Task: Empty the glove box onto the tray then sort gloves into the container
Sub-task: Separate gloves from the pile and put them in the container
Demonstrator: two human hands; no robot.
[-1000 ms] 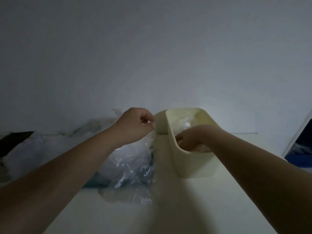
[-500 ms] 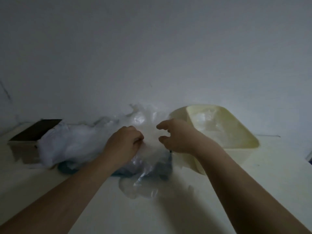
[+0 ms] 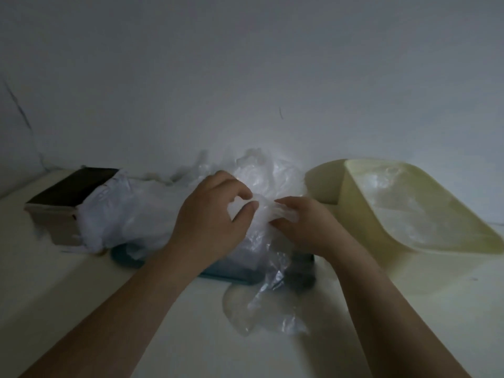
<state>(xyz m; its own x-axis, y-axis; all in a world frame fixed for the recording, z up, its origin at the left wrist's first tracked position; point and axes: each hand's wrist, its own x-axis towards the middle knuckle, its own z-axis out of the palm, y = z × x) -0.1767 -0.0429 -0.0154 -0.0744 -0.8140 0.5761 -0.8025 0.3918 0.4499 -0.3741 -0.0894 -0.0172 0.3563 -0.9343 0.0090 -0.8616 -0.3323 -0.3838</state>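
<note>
A heap of thin clear plastic gloves (image 3: 141, 211) lies over a dark teal tray (image 3: 125, 257), whose edge shows under the pile. My left hand (image 3: 210, 222) and my right hand (image 3: 302, 222) meet on top of the heap, both pinching one clear glove (image 3: 263, 207) between them. The pale yellow container (image 3: 436, 214) stands at the right with several clear gloves inside. At the far left sits the glove box (image 3: 68, 197), its dark opening facing up.
A loose clear glove (image 3: 261, 312) trails off the tray onto the white table (image 3: 81, 309) toward me. A white wall (image 3: 245, 77) rises right behind the objects.
My right hand left the container and came left to the heap. Both hands closed on one glove at the top of the pile. The view swung left, showing the glove box.
</note>
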